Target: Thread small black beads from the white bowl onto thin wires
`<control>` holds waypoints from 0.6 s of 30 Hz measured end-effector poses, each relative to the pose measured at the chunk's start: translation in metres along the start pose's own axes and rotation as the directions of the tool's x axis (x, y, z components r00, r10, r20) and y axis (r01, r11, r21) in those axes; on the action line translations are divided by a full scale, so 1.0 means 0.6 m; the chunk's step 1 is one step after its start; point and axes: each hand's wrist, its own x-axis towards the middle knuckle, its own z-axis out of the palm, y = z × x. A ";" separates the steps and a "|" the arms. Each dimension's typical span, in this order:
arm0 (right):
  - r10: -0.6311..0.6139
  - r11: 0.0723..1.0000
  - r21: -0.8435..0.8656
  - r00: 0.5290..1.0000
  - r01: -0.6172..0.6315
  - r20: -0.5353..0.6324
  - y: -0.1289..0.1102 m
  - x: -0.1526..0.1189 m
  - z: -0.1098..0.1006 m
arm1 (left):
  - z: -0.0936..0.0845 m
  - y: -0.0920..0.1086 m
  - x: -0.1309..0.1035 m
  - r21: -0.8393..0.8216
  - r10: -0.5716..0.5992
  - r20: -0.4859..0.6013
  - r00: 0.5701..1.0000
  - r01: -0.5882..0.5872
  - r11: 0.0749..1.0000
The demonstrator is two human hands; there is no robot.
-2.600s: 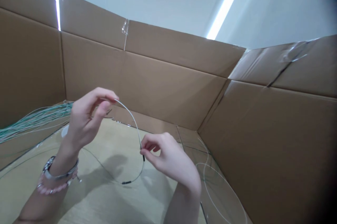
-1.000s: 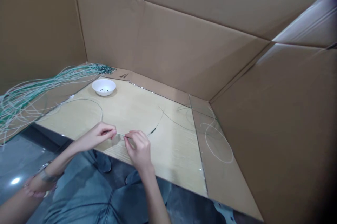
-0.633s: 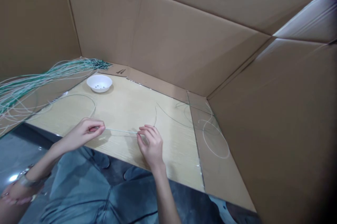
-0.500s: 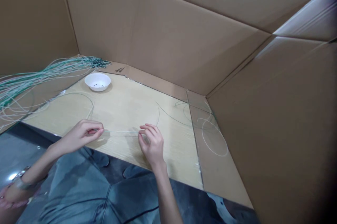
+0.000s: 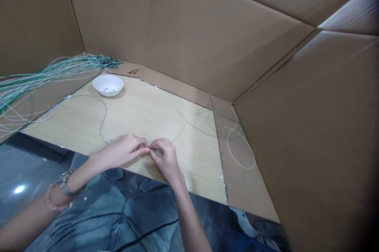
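Evidently the fiddliest spot is the small dark sleeve (image 5: 153,149) low over the near edge of the board (image 5: 154,110), where both hands meet. The left hand's (image 5: 128,151) thumb and forefinger pinch together, seemingly on the pale cord (image 5: 101,129) at the sleeve's end; the right hand's (image 5: 166,154) fingertips close on the sleeve itself. Whether the cord passes through it is too small to tell.

With so little to grip, the sleeve could slip or roll out if either pinch loosens. The cord looks springy, so its slack curve on the left could twist or tug the join. The thin strand (image 5: 180,130) beyond the right hand could snag on a sleeve or finger, or tangle with the long strand (image 5: 192,126) just beside it.
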 end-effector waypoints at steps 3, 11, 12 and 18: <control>-0.001 1.000 -0.003 0.999 0.001 0.049 0.002 0.001 -0.004 | 0.029 -0.004 0.016 -0.049 0.032 0.012 0.999 -0.031 0.998; -0.084 0.995 -0.041 0.995 0.086 0.055 0.002 -0.003 -0.004 | 0.037 -0.017 0.008 -0.153 0.010 -0.009 1.000 -0.012 0.988; -0.102 0.993 -0.053 0.994 0.104 0.047 0.002 -0.003 -0.003 | 0.037 -0.017 0.008 -0.166 0.003 -0.011 1.000 -0.005 0.986; -0.165 0.981 -0.099 0.986 0.167 0.025 -0.003 0.000 -0.005 | 0.034 -0.021 0.009 -0.248 -0.008 0.005 1.000 0.009 0.969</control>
